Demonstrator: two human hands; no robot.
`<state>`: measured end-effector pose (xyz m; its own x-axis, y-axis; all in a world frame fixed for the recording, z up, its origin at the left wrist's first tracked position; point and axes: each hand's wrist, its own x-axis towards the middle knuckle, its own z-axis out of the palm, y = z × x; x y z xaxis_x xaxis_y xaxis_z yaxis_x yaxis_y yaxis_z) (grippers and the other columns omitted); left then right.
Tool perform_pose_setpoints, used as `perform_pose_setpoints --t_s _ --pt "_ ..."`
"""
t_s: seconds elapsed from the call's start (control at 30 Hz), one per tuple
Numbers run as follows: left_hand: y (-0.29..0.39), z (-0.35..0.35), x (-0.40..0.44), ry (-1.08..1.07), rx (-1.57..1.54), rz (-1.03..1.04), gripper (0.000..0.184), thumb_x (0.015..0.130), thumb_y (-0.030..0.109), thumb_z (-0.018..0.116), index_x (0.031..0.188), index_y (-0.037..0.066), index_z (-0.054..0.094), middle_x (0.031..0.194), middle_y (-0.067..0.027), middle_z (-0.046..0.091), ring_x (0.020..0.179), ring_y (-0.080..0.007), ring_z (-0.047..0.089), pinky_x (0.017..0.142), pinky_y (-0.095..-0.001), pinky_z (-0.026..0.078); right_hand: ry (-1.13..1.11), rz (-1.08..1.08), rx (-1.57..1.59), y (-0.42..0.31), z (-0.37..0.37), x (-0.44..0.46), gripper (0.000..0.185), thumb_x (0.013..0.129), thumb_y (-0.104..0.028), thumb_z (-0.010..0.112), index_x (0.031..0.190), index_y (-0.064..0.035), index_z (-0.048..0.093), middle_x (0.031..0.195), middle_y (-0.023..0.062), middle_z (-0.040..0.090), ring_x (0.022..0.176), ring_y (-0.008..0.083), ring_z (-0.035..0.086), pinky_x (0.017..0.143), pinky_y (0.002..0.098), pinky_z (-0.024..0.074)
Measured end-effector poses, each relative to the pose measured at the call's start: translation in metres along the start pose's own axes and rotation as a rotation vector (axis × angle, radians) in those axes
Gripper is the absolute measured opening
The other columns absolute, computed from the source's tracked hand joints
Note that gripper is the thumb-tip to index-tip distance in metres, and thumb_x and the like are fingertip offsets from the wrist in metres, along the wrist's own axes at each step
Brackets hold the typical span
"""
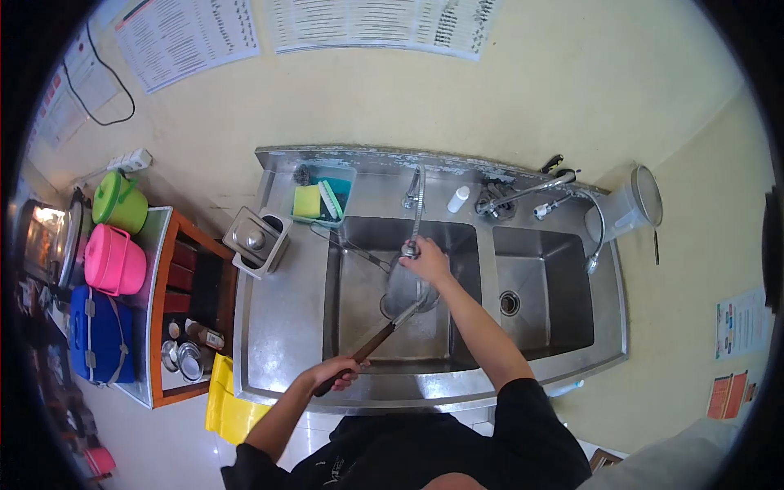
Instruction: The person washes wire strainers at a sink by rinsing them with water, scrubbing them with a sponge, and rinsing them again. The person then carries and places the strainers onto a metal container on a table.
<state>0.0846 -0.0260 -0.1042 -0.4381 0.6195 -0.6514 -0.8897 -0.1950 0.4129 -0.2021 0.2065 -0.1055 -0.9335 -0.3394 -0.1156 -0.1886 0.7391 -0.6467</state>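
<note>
My left hand [339, 375] is wrapped round the dark wooden handle of a long-handled strainer [378, 340] at the front edge of the left sink. The strainer's round mesh end lies over the left basin [351, 327]. Above that mesh, my right hand [426, 260] is closed round the head of the flexible metal faucet hose [420, 200], which comes down from the back of the sink. What looks like water runs over the mesh. A thin wire-handled tool [353, 248] leans in the basin to the left of my right hand.
A tub [331, 181] with a yellow sponge and brush stands at the back left, beside a steel container [255, 241]. A white bottle [458, 199] is behind the basins. The right basin [555, 302] has another faucet; a clear bucket [625, 204] stands far right.
</note>
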Motion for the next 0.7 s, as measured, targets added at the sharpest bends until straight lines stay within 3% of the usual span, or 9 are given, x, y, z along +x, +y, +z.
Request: perform_pose_setpoints --t_s 0.07,0.2,0.33,0.47,0.57,0.7 --pt "-0.005 0.01 -0.011 -0.053 -0.19 0.027 0.04 0.092 0.018 0.051 0.131 0.011 0.045 0.06 0.0064 0.034 0.04 -0.0023 0.033 0.033 -0.0193 0.03 -0.072 -0.006 0.018 -0.005 -0.001 -0.001 0.053 0.075 -0.038 0.079 0.121 -0.0182 0.06 0.115 0.0146 0.06 0.113 0.0382 0.06 0.091 0.05 0.049" --pt "-0.023 0.021 -0.029 -0.113 -0.45 0.053 0.04 0.09 0.015 0.051 0.129 0.01 0.046 0.058 0.006 0.034 0.037 -0.0022 0.032 0.031 -0.0188 0.029 0.119 0.056 -0.274 0.019 -0.014 0.01 0.055 0.071 -0.033 0.084 0.118 -0.0151 0.062 0.108 0.0136 0.061 0.098 0.0307 0.064 0.085 0.0425 0.0516" --pt "-0.039 0.032 -0.036 -0.21 -0.662 0.082 0.041 0.087 0.013 0.051 0.127 0.008 0.045 0.058 0.0048 0.035 0.036 -0.0021 0.033 0.03 -0.0182 0.03 -0.07 -0.138 0.196 0.026 0.01 0.008 0.05 0.071 -0.033 0.084 0.112 -0.0142 0.061 0.099 0.0147 0.063 0.097 0.0347 0.064 0.083 0.0455 0.0507" --pt "-0.062 0.041 -0.028 -0.376 -0.884 0.106 0.044 0.086 0.012 0.053 0.129 0.007 0.043 0.057 0.0035 0.037 0.035 -0.0024 0.036 0.029 -0.0183 0.033 -0.043 -0.124 0.097 0.026 0.001 0.013 0.049 0.071 -0.033 0.084 0.111 -0.0165 0.061 0.103 0.0132 0.062 0.101 0.0364 0.063 0.083 0.0479 0.0506" --pt "-0.079 0.058 -0.03 -0.348 -0.92 0.143 0.048 0.085 0.011 0.056 0.13 0.005 0.042 0.056 0.0013 0.039 0.035 -0.0052 0.039 0.03 -0.0197 0.036 0.008 0.032 -0.035 0.031 -0.011 0.029 0.051 0.071 -0.029 0.085 0.114 -0.0146 0.061 0.103 0.0128 0.062 0.098 0.0326 0.065 0.084 0.0431 0.0517" --pt "-0.093 0.085 -0.034 -0.278 -0.926 0.16 0.046 0.085 0.01 0.059 0.126 0.005 0.04 0.055 0.0012 0.039 0.035 -0.0056 0.039 0.029 -0.0204 0.036 -0.114 -0.1 0.108 0.03 0.022 0.053 0.052 0.072 -0.036 0.082 0.115 -0.0167 0.062 0.109 0.0134 0.061 0.105 0.036 0.063 0.085 0.0498 0.0507"
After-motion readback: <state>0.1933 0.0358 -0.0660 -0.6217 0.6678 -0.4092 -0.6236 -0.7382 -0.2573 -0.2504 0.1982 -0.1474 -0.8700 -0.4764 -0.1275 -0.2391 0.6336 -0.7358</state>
